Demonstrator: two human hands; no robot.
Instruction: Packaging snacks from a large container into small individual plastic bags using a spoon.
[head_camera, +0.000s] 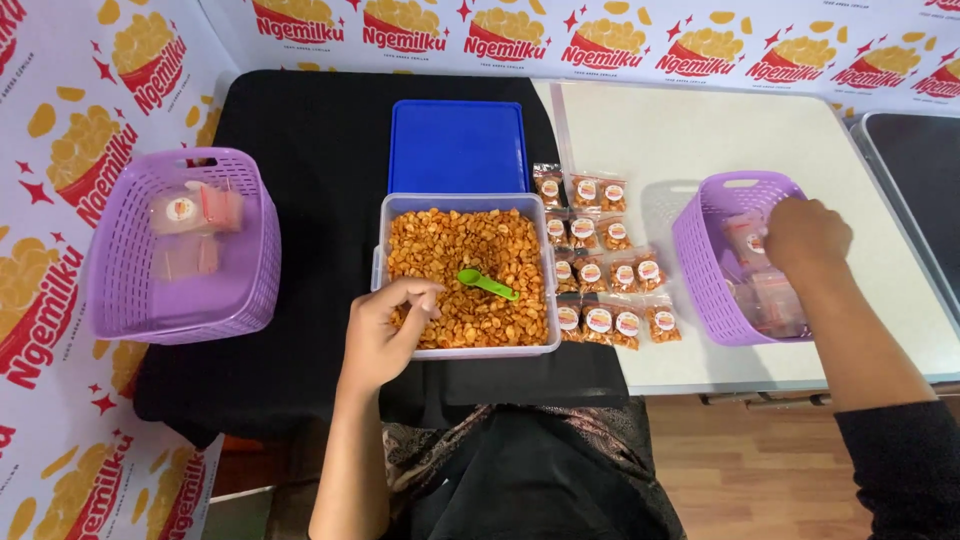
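Black cloth is covering the table at centre frame. Left hand (385, 325) is curling loosely, holding nothing, over the snack tub (466, 347); green scoop (487, 283) is lying just right of its fingertips, handle pointing lower right. Right hand (806, 235) is reaching into the right purple basket (700, 262), grip unclear.

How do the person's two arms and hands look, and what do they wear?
The left hand and its forearm are bare, with no sleeve, ring or watch visible. The right hand is bare too, but a dark sleeve covers that arm from mid-forearm upward. No gloves.
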